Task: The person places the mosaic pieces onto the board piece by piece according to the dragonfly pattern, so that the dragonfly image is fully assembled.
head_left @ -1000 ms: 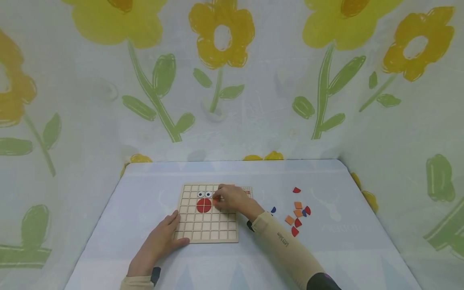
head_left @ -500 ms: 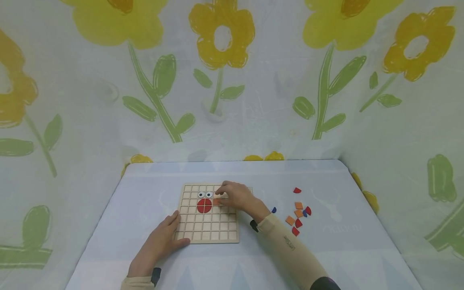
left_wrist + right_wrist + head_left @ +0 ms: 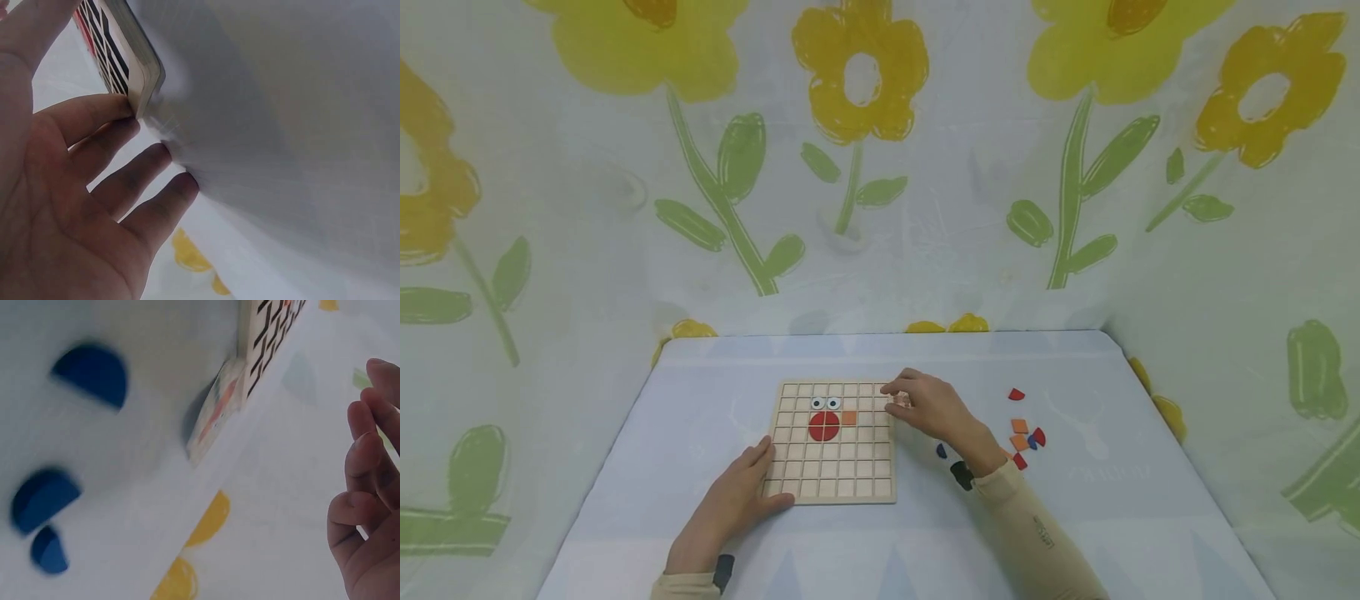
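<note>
In the head view a wooden grid board [image 3: 829, 479] lies on the table, bearing two eye pieces [image 3: 825, 403], a red disc made of quarter pieces [image 3: 823, 427] and an orange square [image 3: 848, 418] beside the disc. My left hand [image 3: 737, 487] rests at its near left corner, thumb by the front edge and fingers along the left side. In the left wrist view a fingertip touches the board's corner [image 3: 147, 81]. Past the right edge hovers my right hand [image 3: 932, 406], fingers loosely bent around nothing. Partly behind it is a small patterned card [image 3: 901, 401], leaning on the board in the right wrist view.
Right of the board lie loose orange squares [image 3: 1018, 426], red quarter pieces [image 3: 1017, 394] and blue half-round pieces [image 3: 942, 451], some hidden by the right forearm. Three blue pieces [image 3: 94, 372] show in the right wrist view. A flower-printed cloth wall [image 3: 955, 217] rises behind the table.
My right hand has let go of the orange square, which now lies on the grid beside the red disc, and has moved right off the board. The left hand has stayed put.
</note>
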A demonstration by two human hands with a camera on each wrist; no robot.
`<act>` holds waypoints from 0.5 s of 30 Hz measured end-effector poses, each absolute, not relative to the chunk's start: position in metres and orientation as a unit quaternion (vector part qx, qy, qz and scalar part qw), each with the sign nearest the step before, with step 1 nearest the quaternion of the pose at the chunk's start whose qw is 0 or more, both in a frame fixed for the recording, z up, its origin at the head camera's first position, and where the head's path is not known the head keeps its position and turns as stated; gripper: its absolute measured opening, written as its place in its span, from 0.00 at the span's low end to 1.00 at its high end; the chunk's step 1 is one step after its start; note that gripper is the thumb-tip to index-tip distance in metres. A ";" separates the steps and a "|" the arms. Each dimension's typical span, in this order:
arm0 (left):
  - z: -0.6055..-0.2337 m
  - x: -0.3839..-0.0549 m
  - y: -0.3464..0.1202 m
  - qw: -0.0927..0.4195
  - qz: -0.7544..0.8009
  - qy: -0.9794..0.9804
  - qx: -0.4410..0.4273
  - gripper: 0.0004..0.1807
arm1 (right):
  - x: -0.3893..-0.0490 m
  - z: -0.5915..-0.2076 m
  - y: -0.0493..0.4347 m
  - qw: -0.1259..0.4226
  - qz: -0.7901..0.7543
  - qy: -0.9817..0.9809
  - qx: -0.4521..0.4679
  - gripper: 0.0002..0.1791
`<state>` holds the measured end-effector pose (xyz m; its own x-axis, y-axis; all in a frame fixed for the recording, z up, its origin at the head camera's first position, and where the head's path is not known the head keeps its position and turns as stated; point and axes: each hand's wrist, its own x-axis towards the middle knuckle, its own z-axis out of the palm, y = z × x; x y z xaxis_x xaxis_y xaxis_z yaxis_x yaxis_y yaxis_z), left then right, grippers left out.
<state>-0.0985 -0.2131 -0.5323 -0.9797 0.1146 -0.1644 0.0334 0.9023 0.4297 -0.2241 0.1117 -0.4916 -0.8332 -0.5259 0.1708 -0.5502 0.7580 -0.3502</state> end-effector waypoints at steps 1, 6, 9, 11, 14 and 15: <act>-0.532 -0.098 -0.213 0.093 0.218 0.971 0.038 0.57 | -0.222 -0.492 0.118 0.036 0.199 -0.937 0.284 0.16; -0.529 -0.097 -0.211 0.090 0.217 0.971 0.041 0.57 | -0.215 -0.493 0.150 0.040 0.209 -0.944 0.250 0.17; -0.527 -0.096 -0.211 0.090 0.216 0.971 0.041 0.57 | -0.211 -0.492 0.170 0.025 0.211 -0.952 0.220 0.18; -0.527 -0.096 -0.211 0.092 0.216 0.971 0.040 0.57 | -0.210 -0.494 0.185 0.021 0.220 -0.953 0.205 0.18; -0.527 -0.096 -0.211 0.092 0.216 0.971 0.039 0.57 | -0.209 -0.498 0.207 0.025 0.221 -0.957 0.186 0.19; -0.527 -0.097 -0.211 0.094 0.216 0.971 0.038 0.57 | -0.208 -0.499 0.215 0.030 0.219 -0.958 0.184 0.19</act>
<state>-0.0965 -0.2106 -0.5271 -0.9795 0.1145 -0.1658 0.0334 0.9036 0.4271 -0.2082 0.2150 -0.4994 -0.9305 -0.3393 0.1378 -0.3655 0.8360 -0.4093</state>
